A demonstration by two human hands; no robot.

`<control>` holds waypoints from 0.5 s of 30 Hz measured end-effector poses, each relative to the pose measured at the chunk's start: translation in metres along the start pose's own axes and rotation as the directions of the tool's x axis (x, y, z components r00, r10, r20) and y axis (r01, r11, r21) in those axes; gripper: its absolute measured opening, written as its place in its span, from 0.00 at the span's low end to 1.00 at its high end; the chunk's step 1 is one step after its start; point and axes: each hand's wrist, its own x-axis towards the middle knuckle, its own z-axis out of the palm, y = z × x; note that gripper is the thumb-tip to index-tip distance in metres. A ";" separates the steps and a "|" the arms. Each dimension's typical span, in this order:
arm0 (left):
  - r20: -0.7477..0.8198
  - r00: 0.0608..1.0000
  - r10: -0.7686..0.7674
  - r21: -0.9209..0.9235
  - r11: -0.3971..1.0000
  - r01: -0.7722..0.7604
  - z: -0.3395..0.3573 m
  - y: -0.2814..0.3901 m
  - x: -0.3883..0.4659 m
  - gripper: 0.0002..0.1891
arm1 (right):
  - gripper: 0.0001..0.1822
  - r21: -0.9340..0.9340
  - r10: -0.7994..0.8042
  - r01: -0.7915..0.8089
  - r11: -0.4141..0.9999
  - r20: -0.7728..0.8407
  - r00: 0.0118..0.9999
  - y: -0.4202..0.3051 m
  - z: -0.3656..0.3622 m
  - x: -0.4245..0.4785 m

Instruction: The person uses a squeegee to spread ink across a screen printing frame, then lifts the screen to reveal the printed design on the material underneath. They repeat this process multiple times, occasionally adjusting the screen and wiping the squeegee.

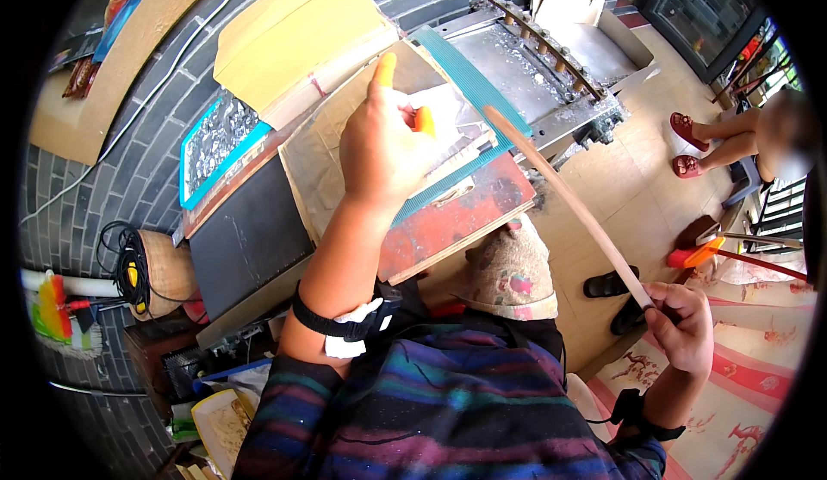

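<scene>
My right hand (681, 325) grips the lower end of a long, narrow wooden stick (568, 202), whose far end reaches up over a teal ribbed mat (468, 73). Orange finger covers show on two fingers of my left hand (387, 131). That hand is over a board covered in brownish paper (323, 150), near some white, glossy sheets (462, 115); whether it touches or holds anything cannot be told. The papered board lies on the mat, above a worn red board (465, 205).
A blue tray (261, 132) of shiny scraps and a yellow paper sheet (291, 34) are at the upper left. A metal frame with a bolted bar (546, 47) stands beyond the mat. At the right sits a person (730, 128); black slippers (607, 283) lie on the floor.
</scene>
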 end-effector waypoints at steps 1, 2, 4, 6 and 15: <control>-0.020 1.000 -0.010 -0.020 1.000 0.009 0.000 0.000 0.000 0.35 | 0.15 -0.006 0.001 -0.001 1.000 0.007 1.000 0.000 -0.001 0.001; -0.040 0.999 -0.020 -0.039 0.999 0.018 -0.001 -0.001 -0.001 0.35 | 0.15 -0.012 0.002 -0.002 1.000 0.014 1.000 0.001 -0.002 0.002; -0.056 0.998 -0.008 -0.028 1.000 0.006 -0.004 -0.002 -0.001 0.35 | 0.15 -0.021 0.010 -0.010 1.000 0.023 1.000 0.001 -0.003 0.003; -0.092 0.996 0.020 -0.025 0.999 -0.023 -0.005 -0.005 -0.002 0.34 | 0.16 -0.027 0.024 -0.023 0.999 0.024 0.999 0.000 -0.004 0.004; -0.122 0.992 -0.019 -0.071 0.997 0.010 -0.007 -0.009 0.000 0.34 | 0.15 -0.094 -0.131 0.145 0.985 0.139 0.982 -0.002 -0.001 0.010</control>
